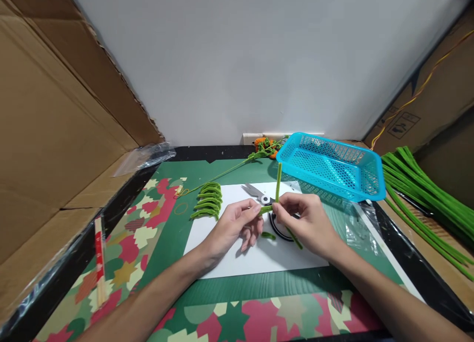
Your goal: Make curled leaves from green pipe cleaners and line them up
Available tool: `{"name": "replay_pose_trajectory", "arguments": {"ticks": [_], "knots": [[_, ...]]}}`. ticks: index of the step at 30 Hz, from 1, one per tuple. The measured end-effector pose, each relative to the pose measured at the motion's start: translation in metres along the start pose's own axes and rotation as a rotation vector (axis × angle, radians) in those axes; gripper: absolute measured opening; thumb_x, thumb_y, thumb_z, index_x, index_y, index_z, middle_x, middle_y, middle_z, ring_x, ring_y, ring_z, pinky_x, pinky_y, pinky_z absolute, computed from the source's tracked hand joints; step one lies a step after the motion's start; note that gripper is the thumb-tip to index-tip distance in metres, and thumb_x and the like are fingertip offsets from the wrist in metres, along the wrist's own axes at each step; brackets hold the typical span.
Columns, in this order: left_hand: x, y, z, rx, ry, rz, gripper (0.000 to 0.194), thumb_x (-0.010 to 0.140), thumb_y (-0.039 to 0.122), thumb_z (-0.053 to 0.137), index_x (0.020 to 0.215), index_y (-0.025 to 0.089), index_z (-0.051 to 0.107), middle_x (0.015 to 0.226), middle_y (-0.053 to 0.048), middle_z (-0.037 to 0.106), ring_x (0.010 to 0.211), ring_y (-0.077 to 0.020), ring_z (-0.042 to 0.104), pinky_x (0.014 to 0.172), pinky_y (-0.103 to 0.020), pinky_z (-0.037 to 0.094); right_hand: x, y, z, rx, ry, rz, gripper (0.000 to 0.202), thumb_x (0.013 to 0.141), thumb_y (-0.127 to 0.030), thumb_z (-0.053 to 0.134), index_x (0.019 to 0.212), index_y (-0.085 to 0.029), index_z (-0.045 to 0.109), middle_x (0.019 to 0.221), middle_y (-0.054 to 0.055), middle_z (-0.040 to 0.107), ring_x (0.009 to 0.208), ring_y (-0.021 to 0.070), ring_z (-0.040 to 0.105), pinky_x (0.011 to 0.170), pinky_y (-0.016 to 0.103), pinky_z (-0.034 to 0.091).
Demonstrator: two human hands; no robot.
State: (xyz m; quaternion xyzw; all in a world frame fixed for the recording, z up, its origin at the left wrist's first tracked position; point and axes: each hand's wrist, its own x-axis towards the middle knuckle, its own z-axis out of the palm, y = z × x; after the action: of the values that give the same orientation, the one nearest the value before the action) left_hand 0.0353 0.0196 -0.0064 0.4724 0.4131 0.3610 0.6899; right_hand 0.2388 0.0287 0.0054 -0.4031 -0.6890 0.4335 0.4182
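Over a white sheet of paper (229, 263), both hands pinch a green pipe cleaner (279, 181). One end of it sticks upward from my right hand (301, 216), whose fingers are closed. My left hand (239, 223) grips the short stretch between the hands with thumb and forefinger, its other fingers loosely curled. A green length (296, 241) shows below my right hand; whether it joins the held piece is hidden. Scissors (255, 191) lie behind, blades apart, handles partly covered by my right hand. A short green piece (268, 236) rests on the paper. Several bent green pieces (209, 199) are lined up at left.
A blue basket (377, 176) stands back right, beside a bundle of green pipe cleaners (425, 194). An orange flower (263, 144) with a long green stem lies at the back. Chopsticks in a red wrapper (99, 258) lie left. Cardboard (48, 110) and a white wall enclose the table.
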Motion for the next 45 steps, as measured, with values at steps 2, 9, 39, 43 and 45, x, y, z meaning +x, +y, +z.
{"name": "replay_pose_trajectory", "arguments": {"ticks": [2,9,39,43,45], "knots": [[0.000,-0.001,0.000,0.016,0.017,0.020,0.043,0.095,0.055,0.072,0.080,0.016,0.060,0.068,0.000,0.066,0.040,-0.0065,0.054,0.033,-0.014,0.041,0.002,0.000,-0.002,0.082,-0.004,0.059,0.034,0.093,-0.039,0.068,0.066,-0.019,0.063,0.057,-0.002,0.058,0.051,0.0113,0.048,0.050,0.025,0.036],[-0.006,0.002,0.003,0.251,0.181,0.196,0.035,0.089,0.044,0.083,0.081,0.015,0.065,0.071,-0.002,0.071,0.046,-0.0068,0.055,0.038,-0.015,0.043,0.005,0.007,-0.002,0.354,-0.075,0.284,0.040,0.084,-0.048,0.079,0.063,-0.018,0.063,0.054,0.001,0.065,0.042,0.0111,0.053,0.045,0.024,0.039],[-0.004,0.008,-0.012,0.380,0.290,0.401,0.013,0.084,0.023,0.086,0.078,0.015,0.078,0.063,-0.003,0.073,0.047,-0.0134,0.067,0.040,-0.018,0.050,0.007,0.010,-0.007,0.504,-0.132,0.337,0.034,0.083,-0.043,0.080,0.064,-0.017,0.070,0.056,0.002,0.067,0.041,0.0114,0.055,0.042,0.023,0.044],[-0.004,0.006,-0.014,0.428,0.267,0.487,0.013,0.087,0.022,0.085,0.077,0.016,0.077,0.074,-0.003,0.077,0.052,-0.0126,0.070,0.046,-0.019,0.053,0.008,0.012,-0.006,0.484,-0.134,0.342,0.033,0.083,-0.042,0.079,0.063,-0.017,0.069,0.055,0.002,0.067,0.041,0.0109,0.055,0.042,0.023,0.043],[-0.005,0.005,-0.014,0.455,0.276,0.513,0.011,0.089,0.023,0.083,0.081,0.017,0.078,0.071,-0.001,0.075,0.052,-0.0116,0.069,0.046,-0.018,0.052,0.008,0.013,-0.006,0.469,-0.136,0.336,0.036,0.085,-0.043,0.078,0.062,-0.016,0.069,0.055,0.002,0.066,0.042,0.0108,0.055,0.043,0.023,0.043]]}}
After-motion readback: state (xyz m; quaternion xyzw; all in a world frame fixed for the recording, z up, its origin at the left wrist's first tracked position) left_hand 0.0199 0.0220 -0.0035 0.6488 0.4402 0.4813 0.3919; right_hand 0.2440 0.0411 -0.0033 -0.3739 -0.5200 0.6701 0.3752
